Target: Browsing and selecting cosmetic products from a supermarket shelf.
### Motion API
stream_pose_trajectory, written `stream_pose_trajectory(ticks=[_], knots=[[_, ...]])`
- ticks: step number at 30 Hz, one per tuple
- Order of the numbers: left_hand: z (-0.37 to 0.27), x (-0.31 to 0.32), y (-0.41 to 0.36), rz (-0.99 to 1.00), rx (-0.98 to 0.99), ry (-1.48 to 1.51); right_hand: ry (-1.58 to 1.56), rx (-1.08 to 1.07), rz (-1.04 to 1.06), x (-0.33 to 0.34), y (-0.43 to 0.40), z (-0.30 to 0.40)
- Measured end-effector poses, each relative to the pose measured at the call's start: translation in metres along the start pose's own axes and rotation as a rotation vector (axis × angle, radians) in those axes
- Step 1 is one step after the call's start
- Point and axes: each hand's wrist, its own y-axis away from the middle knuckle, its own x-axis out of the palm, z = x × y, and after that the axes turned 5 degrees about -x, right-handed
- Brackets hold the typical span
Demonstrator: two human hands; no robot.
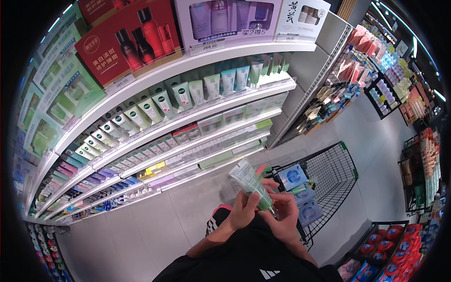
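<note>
A pale green squeeze tube (251,179) with small print is held at a slant in front of my body, its flat end up and its cap end down. My left hand (243,210) grips the lower part of the tube, thumb on the front. Around the cap end close the fingers of my right hand (283,215), with some fingers behind the tube. The cap is partly hidden by my fingers. Just beyond my right hand stands a black wire shopping cart (333,183) holding blue and white packages (293,177).
Curved white shelving (208,100) on the left carries rows of upright tubes (181,95) and boxed sets (127,42). Tiled floor (151,225) runs below it. Hanging goods (352,70) line a rack beyond. Red containers (385,243) fill a display at lower right.
</note>
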Motion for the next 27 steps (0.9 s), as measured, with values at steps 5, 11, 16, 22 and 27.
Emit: stream_pose_trajectory(ticks=[5, 11, 16, 22, 27], knots=[[-0.011, -0.004, 0.013, -0.008, -0.089, 0.254, 0.397, -0.208, 0.220, 0.009, 0.000, 0.013], [-0.014, -0.015, 0.023, -0.078, -0.235, 0.453, 0.437, -0.367, 0.298, 0.020, 0.001, 0.005], [-0.020, -0.018, 0.033, -0.110, -0.230, 0.407, 0.419, -0.376, 0.341, 0.026, 0.004, 0.001], [-0.022, -0.027, 0.043, -0.144, -0.151, 0.446, 0.390, -0.396, 0.360, 0.037, 0.001, 0.000], [-0.035, -0.025, 0.048, -0.198, -0.165, 0.325, 0.354, -0.417, 0.371, 0.044, -0.001, 0.000]])
